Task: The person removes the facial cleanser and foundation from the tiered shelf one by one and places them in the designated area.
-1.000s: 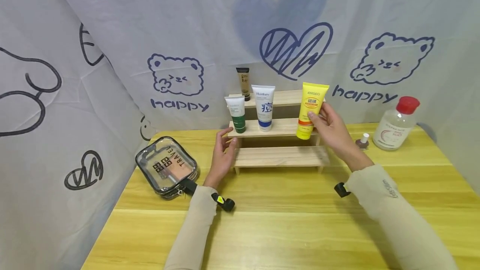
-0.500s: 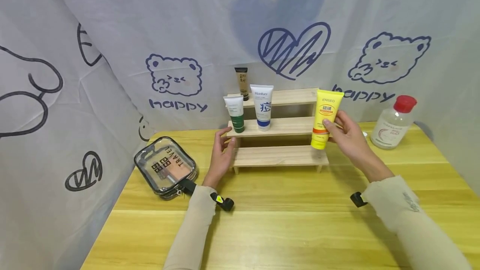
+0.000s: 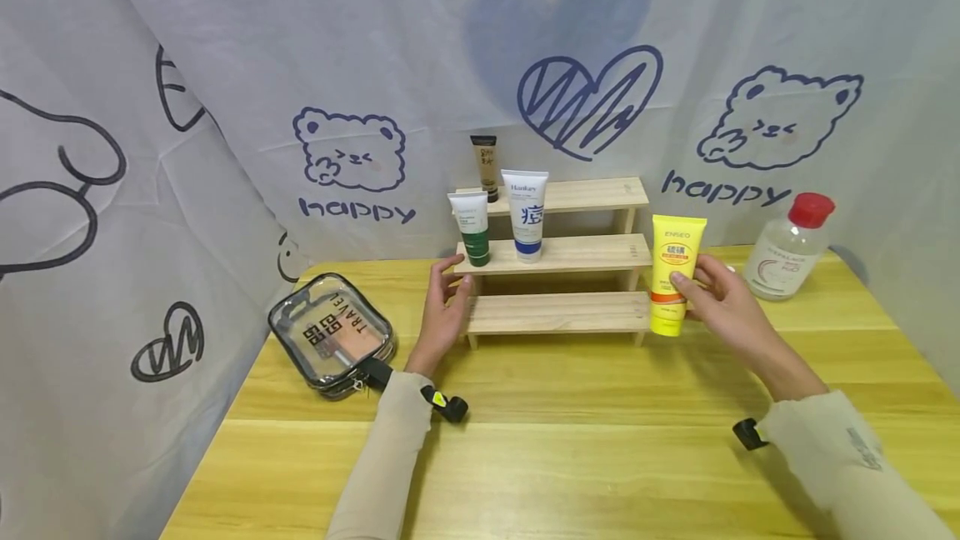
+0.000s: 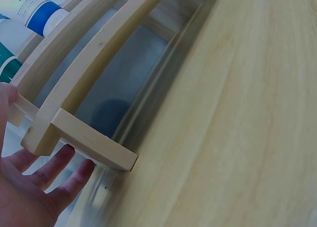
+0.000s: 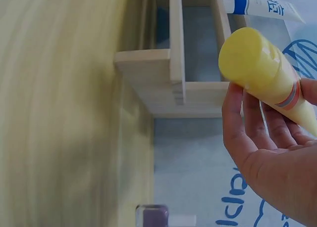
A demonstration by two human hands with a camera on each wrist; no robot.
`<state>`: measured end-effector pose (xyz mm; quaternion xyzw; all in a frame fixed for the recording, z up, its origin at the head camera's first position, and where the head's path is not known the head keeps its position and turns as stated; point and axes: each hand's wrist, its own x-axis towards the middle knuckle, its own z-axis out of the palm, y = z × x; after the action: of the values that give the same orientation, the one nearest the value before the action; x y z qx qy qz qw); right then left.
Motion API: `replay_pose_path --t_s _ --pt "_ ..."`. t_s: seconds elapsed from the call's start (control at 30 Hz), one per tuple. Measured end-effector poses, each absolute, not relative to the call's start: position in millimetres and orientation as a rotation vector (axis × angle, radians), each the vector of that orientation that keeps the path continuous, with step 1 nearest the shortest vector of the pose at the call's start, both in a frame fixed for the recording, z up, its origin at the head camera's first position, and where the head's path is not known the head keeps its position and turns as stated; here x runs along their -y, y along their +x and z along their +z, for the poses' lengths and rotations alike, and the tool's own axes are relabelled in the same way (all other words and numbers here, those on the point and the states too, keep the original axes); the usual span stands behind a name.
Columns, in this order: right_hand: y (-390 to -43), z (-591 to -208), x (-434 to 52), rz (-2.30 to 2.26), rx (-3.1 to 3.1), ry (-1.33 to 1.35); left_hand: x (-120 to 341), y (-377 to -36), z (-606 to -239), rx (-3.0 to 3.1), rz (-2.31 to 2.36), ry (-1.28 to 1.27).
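My right hand (image 3: 723, 298) grips a yellow squeeze tube (image 3: 677, 261) between thumb and fingers, upright with its cap down, in front of the right end of a three-tier wooden rack (image 3: 562, 312). In the right wrist view the tube's yellow cap (image 5: 242, 56) points toward the camera, apart from the rack. My left hand (image 3: 442, 311) touches the rack's left end, its fingers loosely bent beside the side leg (image 4: 94, 140). On the middle tier stand a white-and-green tube (image 3: 472, 227) and a white-and-blue tube (image 3: 527, 215). A small gold tube with a black cap (image 3: 487, 169) stands on the top tier.
A clear travel pouch (image 3: 333, 336) lies left of the rack. At the back right stands a clear bottle with a red cap (image 3: 787, 248). A small purple nail polish bottle (image 5: 154, 216) sits beyond the rack's right end. A printed curtain (image 3: 420, 40) hangs behind the table.
My right hand has carried the yellow tube rightward and down, from the middle tier's right side to beside the rack's lower right end. The left hand stays at the rack.
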<state>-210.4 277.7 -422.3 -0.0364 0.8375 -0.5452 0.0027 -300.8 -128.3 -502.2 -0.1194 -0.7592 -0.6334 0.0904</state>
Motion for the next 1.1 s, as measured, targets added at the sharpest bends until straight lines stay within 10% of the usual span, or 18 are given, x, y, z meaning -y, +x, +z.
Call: replay_pose_path --t_s 1.1 --pt "-195.7 -464.6 -299.9 -1.418 -2.631 0.066 130.0 -302.4 -504.3 2.247 -1.859 -0.379"
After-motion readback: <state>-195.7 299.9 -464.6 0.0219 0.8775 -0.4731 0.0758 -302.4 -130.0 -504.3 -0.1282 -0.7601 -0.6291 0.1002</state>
